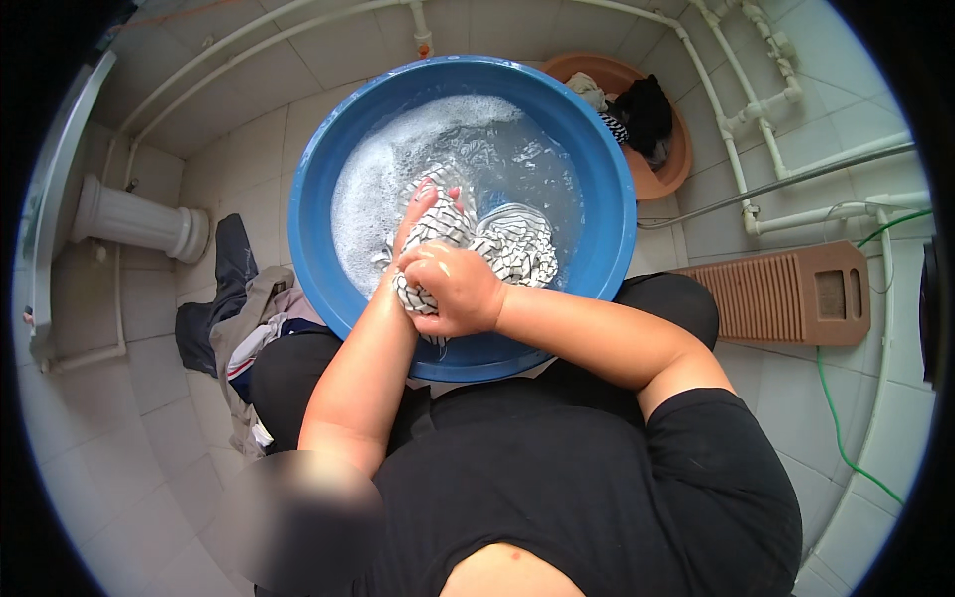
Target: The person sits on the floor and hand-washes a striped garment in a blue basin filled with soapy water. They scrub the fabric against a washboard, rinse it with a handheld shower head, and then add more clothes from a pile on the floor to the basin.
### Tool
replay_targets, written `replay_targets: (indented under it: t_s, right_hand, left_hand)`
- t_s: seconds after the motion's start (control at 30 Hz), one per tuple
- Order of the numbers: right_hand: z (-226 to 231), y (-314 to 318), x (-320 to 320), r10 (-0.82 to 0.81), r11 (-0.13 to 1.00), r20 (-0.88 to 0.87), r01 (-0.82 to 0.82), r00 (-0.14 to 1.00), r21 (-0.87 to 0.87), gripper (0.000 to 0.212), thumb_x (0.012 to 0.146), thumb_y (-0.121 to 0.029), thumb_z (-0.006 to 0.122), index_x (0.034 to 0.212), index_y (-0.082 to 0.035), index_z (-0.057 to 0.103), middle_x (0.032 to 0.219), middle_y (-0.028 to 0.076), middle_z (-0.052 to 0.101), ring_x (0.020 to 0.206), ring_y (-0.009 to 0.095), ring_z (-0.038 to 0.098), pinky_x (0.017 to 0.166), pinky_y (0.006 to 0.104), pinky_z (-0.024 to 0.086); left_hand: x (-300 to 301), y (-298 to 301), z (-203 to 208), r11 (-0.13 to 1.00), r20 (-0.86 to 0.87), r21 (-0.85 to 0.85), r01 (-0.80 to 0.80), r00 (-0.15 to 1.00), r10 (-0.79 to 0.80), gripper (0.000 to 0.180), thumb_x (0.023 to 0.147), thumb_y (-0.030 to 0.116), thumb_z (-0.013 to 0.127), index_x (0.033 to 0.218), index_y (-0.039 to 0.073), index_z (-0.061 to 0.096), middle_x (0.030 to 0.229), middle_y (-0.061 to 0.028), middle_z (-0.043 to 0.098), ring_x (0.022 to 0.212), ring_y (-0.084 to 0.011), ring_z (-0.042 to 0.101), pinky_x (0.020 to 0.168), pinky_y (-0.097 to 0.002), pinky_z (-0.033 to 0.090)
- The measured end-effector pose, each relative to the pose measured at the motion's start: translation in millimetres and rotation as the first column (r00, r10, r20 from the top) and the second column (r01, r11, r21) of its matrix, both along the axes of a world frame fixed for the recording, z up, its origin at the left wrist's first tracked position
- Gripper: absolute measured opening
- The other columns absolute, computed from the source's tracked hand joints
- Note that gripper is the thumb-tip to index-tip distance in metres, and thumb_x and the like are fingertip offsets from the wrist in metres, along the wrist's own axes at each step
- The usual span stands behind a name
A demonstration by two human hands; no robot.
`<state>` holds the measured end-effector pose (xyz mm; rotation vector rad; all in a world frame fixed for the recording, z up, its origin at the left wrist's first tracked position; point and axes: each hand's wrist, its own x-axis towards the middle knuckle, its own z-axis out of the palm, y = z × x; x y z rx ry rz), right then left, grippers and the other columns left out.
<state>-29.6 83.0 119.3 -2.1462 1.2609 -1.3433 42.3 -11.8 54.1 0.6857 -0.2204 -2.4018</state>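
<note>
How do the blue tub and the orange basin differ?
The blue tub looks much larger than the orange basin. The blue tub holds sudsy water and striped cloth; the orange basin holds dark and light fabrics, with no water visible. Both are rounded, open containers with fabric inside.

black top [537, 458] | short sleeves [721, 438] | rounded neckline [509, 538] | black legwear [681, 300] | bare forearms [587, 333]
</note>
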Motion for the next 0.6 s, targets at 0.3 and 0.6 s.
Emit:
replay_targets:
  t_s: [0.3, 0.6]
  right_hand:
    - [-17, -32, -33, -0.443, 0.873, -0.012, 0.434, 0.896, 0.223, 0.031, 0.064, -0.030, 0.064, 0.081, -0.005, 0.060, 0.078, 0.016, 0.061, 0.072, 0.032, 0.060, 0.064, 0.0387, 0.050]
    - [-38, -47, -85, -0.638, 0.662, -0.252, 0.686, 0.727, 0.302, 0.031, 0.076, -0.035, 0.056, 0.092, -0.009, 0.057, 0.085, 0.016, 0.063, 0.077, 0.035, 0.061, 0.069, 0.0415, 0.049]
  left_hand:
    - [-14, 14, 19, 0.999, 0.095, -0.028, 0.017, 0.995, -0.014, 0.031, 0.093, 0.031, 0.039, 0.096, 0.006, 0.055, 0.088, -0.0099, 0.061, 0.079, -0.0196, 0.060, 0.071, -0.0351, 0.051]
    - [-15, 11, 27, 0.995, 0.159, 0.054, 0.082, 0.983, -0.089, 0.037, 0.092, 0.032, 0.039, 0.103, 0.001, 0.056, 0.099, -0.0138, 0.063, 0.090, -0.0254, 0.062, 0.082, -0.0411, 0.051]
